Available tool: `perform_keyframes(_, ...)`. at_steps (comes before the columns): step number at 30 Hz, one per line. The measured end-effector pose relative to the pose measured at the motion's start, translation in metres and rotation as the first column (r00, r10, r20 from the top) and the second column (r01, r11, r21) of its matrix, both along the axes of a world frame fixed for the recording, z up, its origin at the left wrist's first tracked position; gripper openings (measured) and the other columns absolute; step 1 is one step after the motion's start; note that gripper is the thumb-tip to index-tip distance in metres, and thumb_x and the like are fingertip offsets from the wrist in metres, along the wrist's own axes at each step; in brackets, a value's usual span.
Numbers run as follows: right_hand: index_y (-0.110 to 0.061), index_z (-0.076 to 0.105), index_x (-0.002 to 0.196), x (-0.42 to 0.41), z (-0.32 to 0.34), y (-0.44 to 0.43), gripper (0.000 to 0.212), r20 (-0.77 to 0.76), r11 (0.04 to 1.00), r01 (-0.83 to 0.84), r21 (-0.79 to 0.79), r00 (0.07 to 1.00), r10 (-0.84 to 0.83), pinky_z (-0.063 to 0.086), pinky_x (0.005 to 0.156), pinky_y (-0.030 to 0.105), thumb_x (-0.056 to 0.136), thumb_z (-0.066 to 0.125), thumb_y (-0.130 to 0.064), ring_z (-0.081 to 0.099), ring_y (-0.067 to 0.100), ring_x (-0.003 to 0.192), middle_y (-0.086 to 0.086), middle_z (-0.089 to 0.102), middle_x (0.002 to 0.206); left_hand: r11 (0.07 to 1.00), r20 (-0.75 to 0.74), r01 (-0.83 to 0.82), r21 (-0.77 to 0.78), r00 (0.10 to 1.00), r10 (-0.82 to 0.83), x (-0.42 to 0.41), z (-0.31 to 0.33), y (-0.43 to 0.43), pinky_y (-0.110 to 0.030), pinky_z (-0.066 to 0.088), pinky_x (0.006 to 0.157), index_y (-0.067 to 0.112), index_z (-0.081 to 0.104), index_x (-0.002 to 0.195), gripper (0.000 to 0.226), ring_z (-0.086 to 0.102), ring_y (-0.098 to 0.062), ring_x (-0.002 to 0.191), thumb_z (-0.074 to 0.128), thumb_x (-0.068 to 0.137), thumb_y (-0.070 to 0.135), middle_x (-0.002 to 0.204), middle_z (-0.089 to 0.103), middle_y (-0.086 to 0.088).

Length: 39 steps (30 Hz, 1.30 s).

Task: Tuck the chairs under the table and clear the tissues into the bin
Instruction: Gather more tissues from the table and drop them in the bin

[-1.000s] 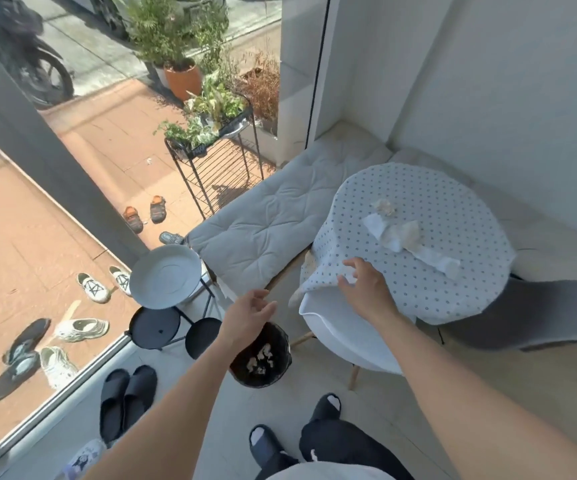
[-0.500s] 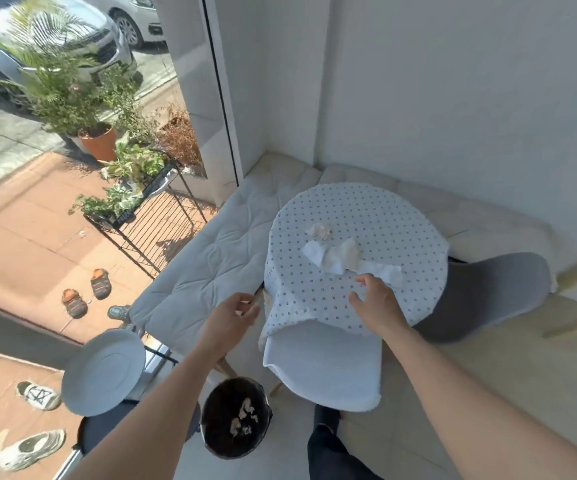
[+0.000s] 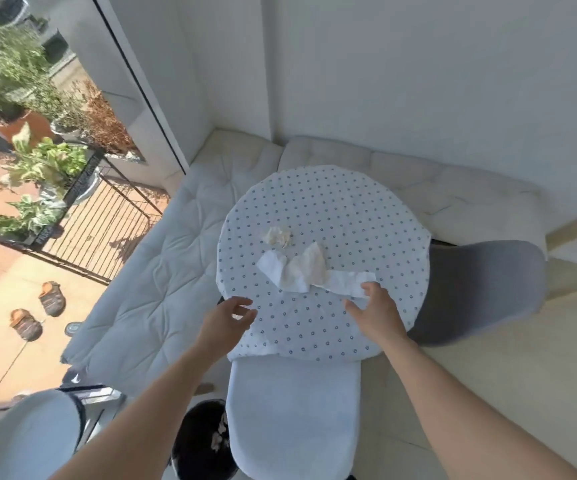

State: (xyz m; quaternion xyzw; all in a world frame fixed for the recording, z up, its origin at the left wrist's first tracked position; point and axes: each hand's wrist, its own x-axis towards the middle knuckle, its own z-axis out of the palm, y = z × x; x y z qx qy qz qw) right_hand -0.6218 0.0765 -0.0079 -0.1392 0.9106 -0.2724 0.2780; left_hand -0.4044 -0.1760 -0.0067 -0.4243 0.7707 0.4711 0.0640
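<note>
A round table (image 3: 366,216) with a dotted cloth stands in the corner. On it lie flat white tissues (image 3: 301,270) and a small crumpled tissue (image 3: 277,235). My right hand (image 3: 375,311) hovers open over the cloth, its fingertips at the near end of the tissue strip. My left hand (image 3: 226,318) is open at the table's near-left edge, holding nothing. A white chair (image 3: 294,417) sits partly under the near side of the table. A grey chair (image 3: 481,289) sits at its right side. A black bin (image 3: 204,441) with tissues inside stands on the floor left of the white chair.
White bench cushions (image 3: 148,271) run along the window and the back wall. A round white side table (image 3: 34,434) stands at the lower left. Outside the glass are a plant rack (image 3: 82,216) and sandals (image 3: 37,310).
The view has risen and closed in on the table. My right hand moved from the cloth's edge up to the tissues. My left hand came forward to the table's edge.
</note>
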Motion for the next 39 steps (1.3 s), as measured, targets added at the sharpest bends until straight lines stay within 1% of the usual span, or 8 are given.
perform_keyframes(7, -0.021, 0.039, 0.154, -0.057, -0.061, -0.008, 0.075, 0.113, 0.994, 0.057, 0.093, 0.991, -0.067, 0.057, 0.096, 0.048, 0.094, 0.070, -0.053, 0.053, 0.032, 0.130, 0.012, 0.040, 0.150, 0.999, 0.058, 0.038, -0.003, 0.998, -0.038, -0.090, -0.039, -0.004, -0.013, 0.050, 0.047, 0.037, 0.070, 0.122, 0.029, 0.073, 0.006, 0.079, 0.068, 0.096, 0.046, 0.102, 0.076, 0.023)
perform_keyframes(12, -0.031, 0.035, 0.158, -0.086, -0.108, -0.019, 0.081, 0.051, 0.991, -0.014, 0.130, 0.999, 0.008, 0.048, 0.109, 0.054, 0.091, 0.073, -0.056, 0.031, 0.037, 0.149, 0.012, 0.021, 0.166, 0.997, 0.042, 0.063, 0.039, 0.997, -0.065, -0.137, -0.072, -0.004, -0.025, 0.058, 0.044, 0.034, 0.069, 0.122, 0.026, 0.074, 0.003, 0.084, 0.069, 0.097, 0.043, 0.110, 0.072, 0.024)
perform_keyframes(16, -0.035, 0.033, 0.161, -0.097, -0.138, -0.032, 0.087, -0.017, 0.977, -0.106, 0.183, 0.994, 0.111, 0.049, 0.109, 0.054, 0.088, 0.074, -0.061, 0.025, 0.036, 0.153, 0.015, 0.013, 0.170, 0.989, 0.067, 0.130, -0.076, 0.990, -0.125, -0.171, -0.101, 0.000, -0.025, 0.057, 0.076, 0.033, 0.066, 0.129, 0.035, 0.071, -0.009, 0.106, 0.068, 0.097, 0.047, 0.126, 0.067, 0.014)
perform_keyframes(20, -0.033, 0.045, 0.156, -0.094, -0.155, -0.035, 0.079, -0.107, 0.973, -0.111, 0.200, 0.985, 0.134, 0.053, 0.103, 0.048, 0.087, 0.080, -0.050, 0.036, 0.031, 0.140, 0.011, 0.024, 0.163, 0.970, 0.126, 0.196, -0.142, 0.976, -0.179, -0.203, -0.127, 0.012, -0.035, 0.060, 0.089, 0.028, 0.052, 0.148, 0.061, 0.067, -0.011, 0.102, 0.069, 0.095, 0.053, 0.142, 0.053, 0.006)
perform_keyframes(25, -0.023, 0.063, 0.137, -0.093, -0.168, -0.032, 0.053, -0.111, 1.000, -0.006, -0.010, 0.994, 0.005, 0.055, 0.100, 0.035, 0.089, 0.084, -0.020, 0.047, 0.024, 0.126, 0.005, 0.040, 0.139, 0.948, 0.234, 0.272, -0.165, 0.945, -0.230, -0.242, -0.145, 0.021, -0.035, 0.062, 0.073, 0.028, 0.029, 0.162, 0.087, 0.070, -0.020, 0.100, 0.077, 0.092, 0.046, 0.150, 0.038, 0.003)
perform_keyframes(32, -0.007, 0.072, 0.105, -0.106, -0.172, -0.028, 0.012, -0.105, 0.996, -0.040, -0.076, 0.994, 0.032, 0.053, 0.083, 0.037, 0.101, 0.063, -0.002, 0.058, 0.026, 0.100, 0.008, 0.061, 0.107, 0.958, 0.180, 0.124, -0.257, 0.981, -0.079, -0.256, -0.160, 0.015, -0.042, 0.061, 0.082, 0.012, 0.075, 0.109, 0.015, 0.071, -0.026, 0.094, 0.068, 0.096, 0.014, 0.115, 0.066, -0.005)
perform_keyframes(35, -0.004, 0.071, 0.105, -0.110, -0.168, -0.029, 0.013, -0.072, 0.998, -0.060, -0.015, 0.996, 0.059, 0.051, 0.083, 0.038, 0.099, 0.061, 0.001, 0.058, 0.028, 0.098, 0.012, 0.062, 0.104, 0.973, 0.119, 0.080, -0.215, 0.991, -0.055, -0.248, -0.160, 0.009, -0.039, 0.061, 0.083, 0.012, 0.075, 0.099, 0.008, 0.070, -0.021, 0.088, 0.068, 0.095, 0.011, 0.101, 0.072, -0.003)
perform_keyframes(39, -0.003, 0.067, 0.105, -0.104, -0.159, -0.029, 0.011, -0.028, 0.999, -0.001, 0.041, 1.000, 0.002, 0.053, 0.079, 0.040, 0.098, 0.060, -0.001, 0.061, 0.030, 0.094, 0.014, 0.063, 0.102, 0.983, 0.067, 0.054, -0.177, 0.997, -0.042, -0.230, -0.149, 0.003, -0.022, 0.051, 0.060, 0.025, 0.070, 0.092, 0.007, 0.067, -0.004, 0.078, 0.068, 0.095, 0.019, 0.093, 0.069, 0.013)
